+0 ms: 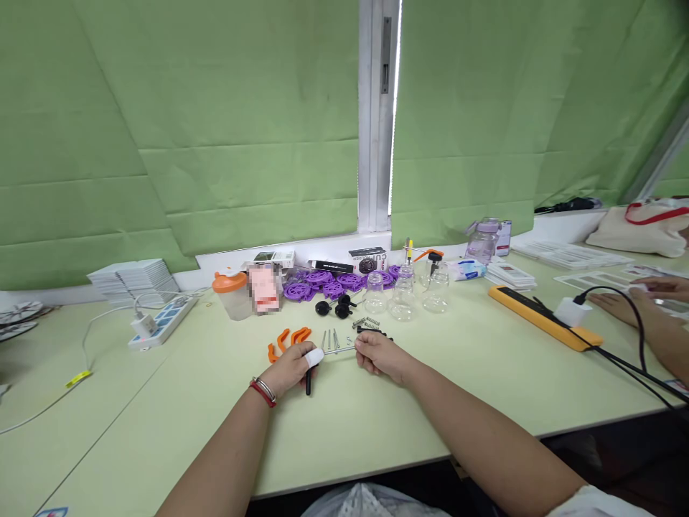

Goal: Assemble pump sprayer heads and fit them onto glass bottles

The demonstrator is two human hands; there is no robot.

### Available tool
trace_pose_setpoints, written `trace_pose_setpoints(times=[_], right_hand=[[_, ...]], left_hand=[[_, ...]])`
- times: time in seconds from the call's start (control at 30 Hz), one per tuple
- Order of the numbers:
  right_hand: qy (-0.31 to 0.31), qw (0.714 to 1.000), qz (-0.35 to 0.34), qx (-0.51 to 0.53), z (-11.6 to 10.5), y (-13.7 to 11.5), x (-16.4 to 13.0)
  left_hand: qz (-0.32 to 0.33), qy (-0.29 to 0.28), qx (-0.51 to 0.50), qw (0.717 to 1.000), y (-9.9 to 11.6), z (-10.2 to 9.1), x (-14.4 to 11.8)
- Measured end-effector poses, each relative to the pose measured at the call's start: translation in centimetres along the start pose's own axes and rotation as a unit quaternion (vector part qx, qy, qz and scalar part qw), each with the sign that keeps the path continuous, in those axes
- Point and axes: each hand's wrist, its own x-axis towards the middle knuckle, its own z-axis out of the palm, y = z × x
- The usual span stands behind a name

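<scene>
My left hand (295,368), its thumb wrapped in something white, is closed around a black handle (308,383) whose lower end sticks out below the fingers. A thin metal rod (339,350) runs level from this hand to my right hand (377,353), whose fingers pinch its other end. How the rod meets the handle is hidden by my fingers. Orange curved pieces (300,335) lie just beyond my left hand. Several loose metal rods (329,339) rest behind the held one. Springs (367,322) and black parts lie past my right hand.
Black round pieces (343,310), glass jars (402,301) and purple discs (317,278) stand farther back. An orange-lidded container (231,294) is left of them. Power strips lie at left (169,321) and right (543,319), with cables. Another person's hands (640,305) are at the far right.
</scene>
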Motion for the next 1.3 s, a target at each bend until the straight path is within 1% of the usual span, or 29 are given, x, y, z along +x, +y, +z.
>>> trace_pose_setpoints(times=[0.1,0.2,0.37,0.47,0.6,0.7,0.87,1.1,1.3], right_hand=[[0.0,1.0,0.008,-0.005,0.1,-0.31,-0.26],[0.0,1.0,0.001,-0.003,0.1,-0.25,-0.22],[0.006,1.0,0.004,-0.004,0.1,-0.04,0.04],[0.003,1.0,0.006,0.007,0.14,-0.31,-0.16],[-0.003,1.0,-0.002,-0.004,0.18,-0.66,-0.49],[-0.008,1.0,-0.011,-0.009,0.14,-0.45,-0.4],[-0.009,1.0,-0.02,-0.021,0.15,0.04,0.01],[-0.014,0.999,-0.014,-0.029,0.17,-0.27,-0.21],[-0.017,0.999,-0.015,-0.036,0.21,-0.5,-0.55]], left_hand=[[0.008,-0.006,-0.011,1.0,-0.1,-0.01,0.05],[0.016,-0.012,-0.024,1.0,-0.22,-0.06,0.12],[0.016,-0.01,-0.025,0.999,-0.21,-0.08,0.11],[0.015,-0.01,-0.024,1.0,-0.13,-0.05,0.05],[0.01,-0.006,-0.017,1.0,-0.17,-0.03,0.1],[0.014,-0.009,-0.022,1.0,-0.16,-0.02,0.11],[-0.001,-0.002,-0.001,1.0,0.19,0.02,-0.08],[0.024,-0.007,-0.021,0.999,0.1,0.03,-0.12],[0.003,0.0,-0.006,1.0,0.02,0.04,-0.16]])
